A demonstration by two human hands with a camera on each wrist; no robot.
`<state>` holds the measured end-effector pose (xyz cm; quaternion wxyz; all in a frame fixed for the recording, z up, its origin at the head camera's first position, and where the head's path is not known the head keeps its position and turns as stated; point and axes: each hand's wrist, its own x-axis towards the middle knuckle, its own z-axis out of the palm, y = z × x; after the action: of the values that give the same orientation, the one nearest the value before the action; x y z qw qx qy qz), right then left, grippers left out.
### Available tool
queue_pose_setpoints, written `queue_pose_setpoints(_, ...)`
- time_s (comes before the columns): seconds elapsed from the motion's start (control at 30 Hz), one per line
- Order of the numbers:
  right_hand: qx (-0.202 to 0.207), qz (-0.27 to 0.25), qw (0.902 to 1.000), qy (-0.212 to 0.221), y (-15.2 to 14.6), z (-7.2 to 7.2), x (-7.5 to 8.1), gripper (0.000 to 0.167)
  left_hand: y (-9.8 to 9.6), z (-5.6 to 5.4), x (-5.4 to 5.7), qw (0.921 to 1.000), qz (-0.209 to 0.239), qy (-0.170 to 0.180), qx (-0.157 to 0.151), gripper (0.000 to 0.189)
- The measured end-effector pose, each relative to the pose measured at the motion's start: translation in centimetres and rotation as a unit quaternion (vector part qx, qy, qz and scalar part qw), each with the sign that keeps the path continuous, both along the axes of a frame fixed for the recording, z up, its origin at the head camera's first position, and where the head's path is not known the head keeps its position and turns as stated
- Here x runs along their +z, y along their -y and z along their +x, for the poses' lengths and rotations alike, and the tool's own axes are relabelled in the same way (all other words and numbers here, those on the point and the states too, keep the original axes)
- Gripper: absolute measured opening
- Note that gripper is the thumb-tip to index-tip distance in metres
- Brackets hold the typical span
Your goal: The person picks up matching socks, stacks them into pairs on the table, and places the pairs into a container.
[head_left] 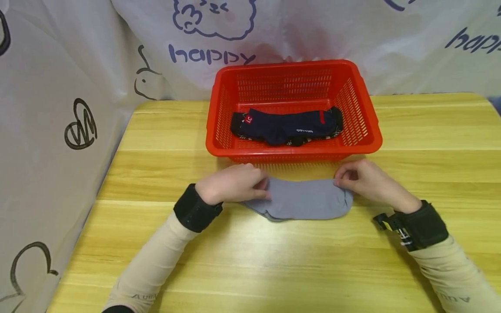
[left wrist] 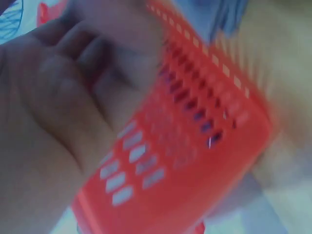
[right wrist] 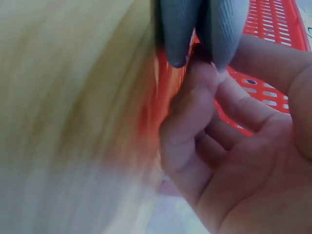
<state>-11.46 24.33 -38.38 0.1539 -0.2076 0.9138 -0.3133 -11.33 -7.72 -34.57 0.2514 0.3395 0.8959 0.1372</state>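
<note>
A pair of light grey socks [head_left: 305,199] is stretched out sideways in front of the red basket. My left hand [head_left: 236,182] has its thumb and curled fingers at the socks' left end, covering part of it. At the right end, my right hand [head_left: 368,180] pinches the upper edge between thumb and fingers. The right wrist view shows two grey sock layers [right wrist: 224,29] hanging at the fingertips of that hand [right wrist: 234,136]. Blur in the left wrist view softens the left hand [left wrist: 63,92], and its fingertips are unclear there.
The red plastic basket [head_left: 293,151] with slotted walls stands just beyond the hands. Dark navy socks [head_left: 282,126] lie inside it. Under everything is a wooden table [head_left: 266,269]. A white cloth with drawings [head_left: 313,34] hangs behind and to the left.
</note>
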Motion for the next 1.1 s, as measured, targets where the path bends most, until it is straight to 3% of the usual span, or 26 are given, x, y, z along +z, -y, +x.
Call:
queue_pose_setpoints(0.13,-0.004,-0.004,0.9997,-0.023,0.2,0.0,-0.2,0.004,-1.1,0.5,-1.0,0.9974,0.055,-0.014,-0.044,0.029)
queue_pose_setpoints(0.27,-0.007,0.003,0.9995,-0.03,0.4,-0.1,-0.4,0.004,-1.9,1.0,-2.2,0.9968,0.039,-0.015,-0.068,0.031)
queue_pose_setpoints(0.4,-0.017,0.014,0.9993,-0.032,0.7,0.1,-0.1,0.006,-2.2,1.1,-2.8,0.9969,0.029,-0.004,-0.073,0.034)
queue_pose_setpoints(0.5,-0.014,0.022,0.9984,-0.05,1.3,0.4,0.5,0.011,-2.2,1.0,-2.7,0.9967,0.045,-0.013,-0.066,0.032)
queue_pose_setpoints(0.63,0.017,0.044,0.9959,-0.077,2.1,1.0,1.0,0.025,-1.9,0.6,-2.4,0.995,0.068,-0.061,-0.04,0.024)
queue_pose_setpoints(0.73,0.042,0.064,0.9945,-0.071,2.5,1.3,1.0,0.036,-1.7,0.3,-2.3,0.9943,0.059,-0.084,-0.03,0.033)
queue_pose_setpoints(0.9,0.047,0.077,0.9945,-0.052,2.5,1.7,0.7,0.048,-1.7,0.3,-2.5,0.9958,0.029,-0.079,-0.036,0.049)
queue_pose_setpoints(1.1,0.058,0.091,0.9927,-0.054,2.6,1.9,0.7,0.048,-1.7,0.3,-2.5,0.9975,0.011,-0.067,-0.018,0.055)
